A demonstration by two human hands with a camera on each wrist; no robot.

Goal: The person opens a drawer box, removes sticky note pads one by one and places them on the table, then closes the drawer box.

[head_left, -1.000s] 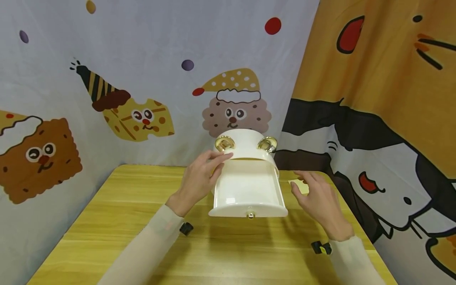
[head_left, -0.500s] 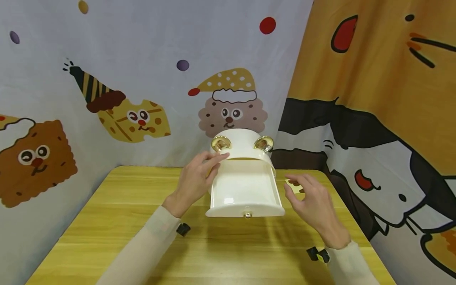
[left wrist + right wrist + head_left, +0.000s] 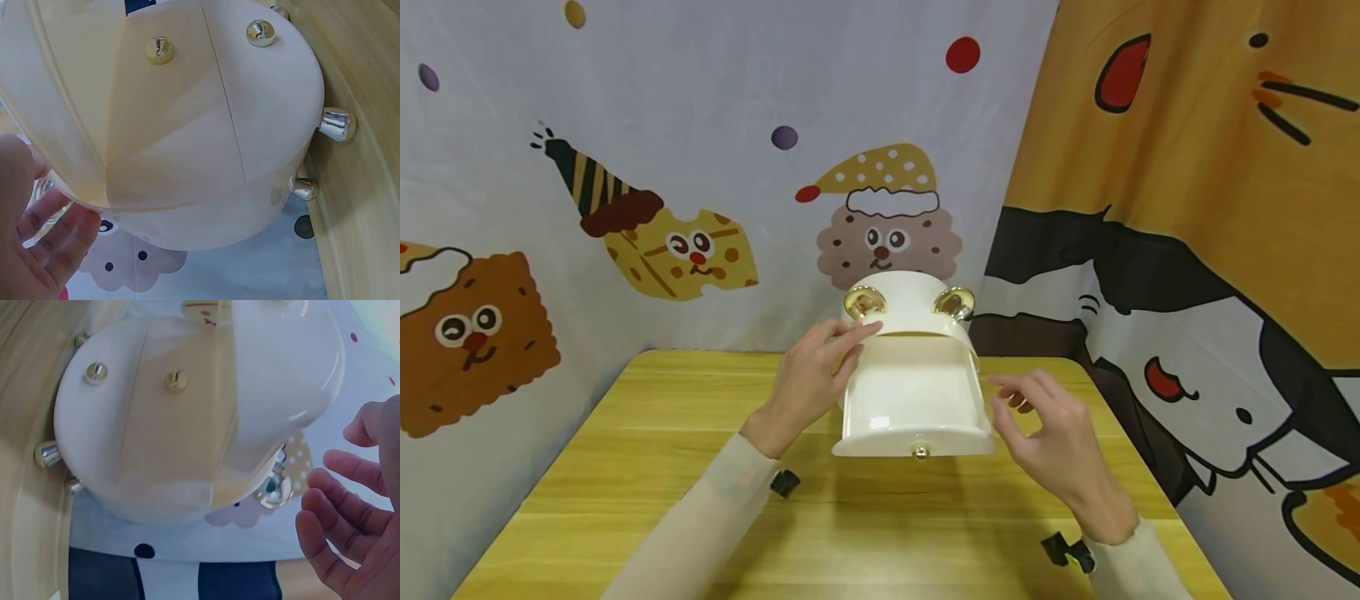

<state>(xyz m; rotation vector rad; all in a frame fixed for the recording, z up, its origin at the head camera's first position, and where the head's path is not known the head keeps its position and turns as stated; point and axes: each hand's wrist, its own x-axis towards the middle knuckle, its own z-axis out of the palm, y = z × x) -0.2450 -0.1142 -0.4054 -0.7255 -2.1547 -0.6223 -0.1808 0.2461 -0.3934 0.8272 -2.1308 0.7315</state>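
A glossy white rounded drawer box [image 3: 917, 292], shaped like an alarm clock with gold bell ornaments [image 3: 955, 302], stands on the table. Its upper drawer [image 3: 917, 387] is pulled out toward me, and the visible inside is bare white. A gold knob [image 3: 921, 452] sits on the drawer's front. My left hand [image 3: 808, 371] rests its fingers against the box's left side, the index fingertip at the top edge. On the other side, my right hand [image 3: 1048, 429] hovers beside the drawer's right edge, fingers loosely bent with nothing visible between them.
Below the drawer, the left wrist view shows a second closed front with its own gold knob [image 3: 260, 33] and short metallic feet [image 3: 337, 125]. The wooden table [image 3: 700, 500] reaches a cartoon-printed curtain [image 3: 700, 125]. A pale corner [image 3: 55, 595] shows low in the right wrist view.
My right hand has moved left, closer to the drawer's edge. The pale yellow paper seen by it earlier no longer shows in the head view. The left hand stays on the box.
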